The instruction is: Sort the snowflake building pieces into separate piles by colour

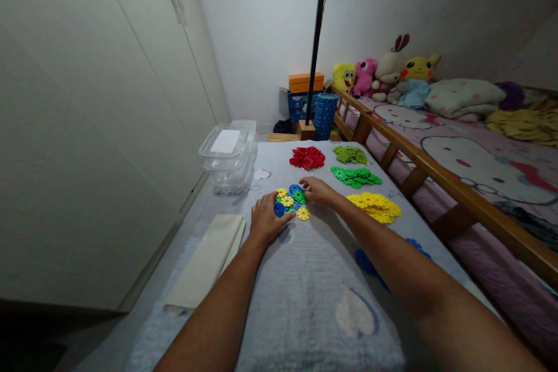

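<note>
Two bare forearms reaching in from the near edge of the grey blanket (305, 302), meeting at the blanket's middle over a small mixed heap of plastic discs (290, 200): blue, yellow and green flower-shaped pieces jumbled together. Left hand (265, 218) flat against the heap's near-left side, fingers spread narrow and resting on the pieces, apparently to keep them from sliding. Right hand (318, 190) at the heap's far-right side, fingertips curled down onto the discs; cannot tell whether any single piece is pinched. One loose yellow disc (303, 214) just beside the heap, toward the near edge.

Farther out, heaps of one colour each, kept apart, which reads as sorting by colour: a yellow pile (375, 207) near the right edge, a dark green pile (355, 176) beyond it, a light green pile (350, 154) and a red pile (307, 158) toward the far edge. Blue pieces (366, 261) partly hidden under the right forearm.

Folded cream cloth (209, 261) along the left edge. Stacked clear plastic boxes (229, 154) at the far left corner. Wooden bed rail (436, 177) along the right side, with soft toys (383, 72) beyond.
</note>
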